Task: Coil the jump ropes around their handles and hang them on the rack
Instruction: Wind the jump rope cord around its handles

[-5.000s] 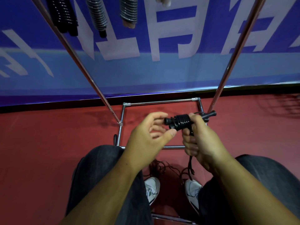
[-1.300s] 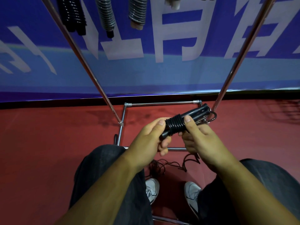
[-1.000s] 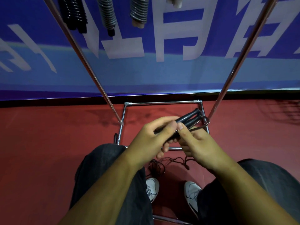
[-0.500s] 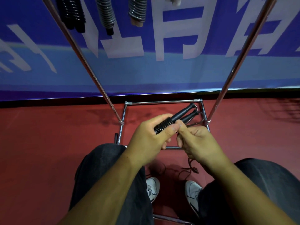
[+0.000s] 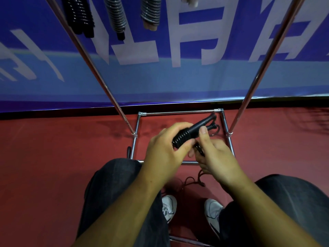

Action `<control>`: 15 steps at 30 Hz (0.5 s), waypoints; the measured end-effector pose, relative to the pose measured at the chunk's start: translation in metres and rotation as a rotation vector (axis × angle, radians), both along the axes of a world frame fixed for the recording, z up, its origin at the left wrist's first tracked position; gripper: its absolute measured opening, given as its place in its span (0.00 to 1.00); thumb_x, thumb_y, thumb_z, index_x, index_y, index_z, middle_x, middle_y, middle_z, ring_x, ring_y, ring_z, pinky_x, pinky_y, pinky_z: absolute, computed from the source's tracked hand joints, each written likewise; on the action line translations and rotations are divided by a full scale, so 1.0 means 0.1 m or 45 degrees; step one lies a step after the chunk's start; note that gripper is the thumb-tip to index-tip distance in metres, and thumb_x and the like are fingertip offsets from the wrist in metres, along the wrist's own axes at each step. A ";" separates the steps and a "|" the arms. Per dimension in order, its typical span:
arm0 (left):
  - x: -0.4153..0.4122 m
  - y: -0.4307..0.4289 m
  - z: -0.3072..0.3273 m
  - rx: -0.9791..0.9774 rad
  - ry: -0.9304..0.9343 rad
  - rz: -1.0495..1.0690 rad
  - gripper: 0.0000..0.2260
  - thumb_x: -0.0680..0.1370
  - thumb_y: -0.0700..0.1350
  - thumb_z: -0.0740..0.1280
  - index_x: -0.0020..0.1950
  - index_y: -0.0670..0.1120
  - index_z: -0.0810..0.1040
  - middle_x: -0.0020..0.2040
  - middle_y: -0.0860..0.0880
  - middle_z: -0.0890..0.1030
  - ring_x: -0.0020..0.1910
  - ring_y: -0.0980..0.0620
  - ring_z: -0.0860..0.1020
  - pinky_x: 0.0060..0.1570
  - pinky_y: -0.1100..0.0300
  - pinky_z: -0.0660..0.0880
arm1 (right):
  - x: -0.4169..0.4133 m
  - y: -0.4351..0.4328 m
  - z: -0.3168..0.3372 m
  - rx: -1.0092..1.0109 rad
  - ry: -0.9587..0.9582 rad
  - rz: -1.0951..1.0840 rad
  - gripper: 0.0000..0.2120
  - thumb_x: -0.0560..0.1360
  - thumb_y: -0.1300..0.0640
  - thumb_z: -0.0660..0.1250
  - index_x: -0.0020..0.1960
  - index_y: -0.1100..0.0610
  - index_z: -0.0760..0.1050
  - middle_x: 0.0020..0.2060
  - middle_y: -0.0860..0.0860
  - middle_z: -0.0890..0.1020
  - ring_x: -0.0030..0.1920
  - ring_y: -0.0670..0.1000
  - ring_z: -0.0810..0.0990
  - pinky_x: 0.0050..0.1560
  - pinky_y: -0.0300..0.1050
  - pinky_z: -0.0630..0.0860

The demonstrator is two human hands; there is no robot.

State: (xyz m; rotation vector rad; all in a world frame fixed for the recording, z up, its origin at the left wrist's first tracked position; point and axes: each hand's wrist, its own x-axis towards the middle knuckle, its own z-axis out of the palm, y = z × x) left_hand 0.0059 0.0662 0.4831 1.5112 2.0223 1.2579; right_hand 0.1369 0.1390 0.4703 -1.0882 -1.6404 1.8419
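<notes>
Red floor (image 5: 53, 166), left hand (image 5: 163, 152) gripping jump rope (image 5: 185, 136)

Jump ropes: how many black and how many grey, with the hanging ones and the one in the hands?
Black: 2 (hanging black rope, held black rope)
Grey: 2 (grey rope with black handle, grey rope with tan handle)
Too cut off to tell: 1 (pale tip at top edge)
Total: 5

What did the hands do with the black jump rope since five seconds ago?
The left hand, open before, now grips the jump rope at its coiled end. Its handles swung from level to pointing up and rightward. The right hand slid lower, thumb on the handles, fingers pinching the rope. The hung ropes, rack and shoes stayed put.
</notes>
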 end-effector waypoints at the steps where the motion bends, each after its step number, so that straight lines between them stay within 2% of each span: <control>1: 0.01 -0.01 -0.01 0.019 0.113 -0.015 0.16 0.75 0.41 0.74 0.61 0.54 0.81 0.48 0.65 0.81 0.47 0.60 0.78 0.49 0.68 0.73 | 0.00 0.00 0.00 0.028 -0.036 0.002 0.35 0.74 0.26 0.52 0.30 0.55 0.76 0.21 0.45 0.65 0.23 0.44 0.62 0.29 0.41 0.59; 3: 0.04 -0.01 -0.05 0.049 0.278 -0.063 0.17 0.73 0.39 0.75 0.60 0.51 0.81 0.48 0.67 0.78 0.48 0.59 0.74 0.49 0.72 0.69 | 0.00 -0.01 -0.01 0.037 -0.108 -0.033 0.35 0.72 0.24 0.54 0.24 0.52 0.71 0.21 0.44 0.64 0.22 0.44 0.61 0.31 0.43 0.59; 6: 0.03 0.00 -0.08 0.048 0.315 -0.118 0.17 0.74 0.40 0.75 0.61 0.50 0.81 0.52 0.63 0.80 0.49 0.58 0.74 0.50 0.70 0.69 | 0.01 0.00 -0.02 -0.005 -0.165 -0.094 0.35 0.71 0.26 0.56 0.20 0.53 0.67 0.19 0.43 0.63 0.21 0.44 0.61 0.30 0.44 0.58; 8: 0.01 -0.01 -0.08 -0.009 0.141 -0.149 0.20 0.75 0.44 0.76 0.66 0.54 0.79 0.56 0.64 0.80 0.53 0.61 0.77 0.53 0.70 0.71 | 0.01 0.02 -0.03 -0.037 -0.153 -0.092 0.32 0.72 0.28 0.57 0.23 0.52 0.68 0.20 0.43 0.62 0.21 0.44 0.60 0.29 0.42 0.57; 10: -0.01 -0.02 -0.05 -0.107 -0.234 -0.173 0.27 0.74 0.47 0.78 0.70 0.59 0.74 0.61 0.61 0.82 0.59 0.61 0.80 0.59 0.64 0.76 | 0.03 0.05 -0.02 -0.138 -0.076 -0.137 0.27 0.75 0.31 0.59 0.30 0.51 0.70 0.21 0.45 0.61 0.21 0.45 0.58 0.27 0.39 0.55; 11: -0.02 -0.02 -0.04 -0.125 -0.376 -0.160 0.28 0.75 0.47 0.78 0.71 0.60 0.72 0.62 0.60 0.82 0.60 0.60 0.81 0.60 0.60 0.77 | 0.04 0.08 -0.02 -0.207 -0.019 -0.172 0.27 0.78 0.33 0.60 0.33 0.54 0.70 0.21 0.46 0.61 0.21 0.45 0.57 0.25 0.37 0.54; 12: -0.03 -0.01 -0.03 -0.119 -0.456 -0.133 0.26 0.76 0.47 0.77 0.70 0.60 0.73 0.61 0.60 0.82 0.60 0.59 0.81 0.60 0.59 0.78 | 0.05 0.11 -0.02 -0.263 0.031 -0.207 0.26 0.80 0.35 0.59 0.34 0.56 0.70 0.21 0.46 0.60 0.20 0.45 0.57 0.24 0.36 0.54; 15: -0.05 -0.01 -0.01 -0.112 -0.529 -0.065 0.17 0.78 0.42 0.74 0.63 0.58 0.79 0.51 0.63 0.84 0.50 0.62 0.82 0.53 0.65 0.78 | 0.07 0.16 -0.01 -0.300 0.101 -0.265 0.24 0.82 0.40 0.59 0.36 0.57 0.71 0.22 0.46 0.60 0.20 0.44 0.56 0.22 0.35 0.51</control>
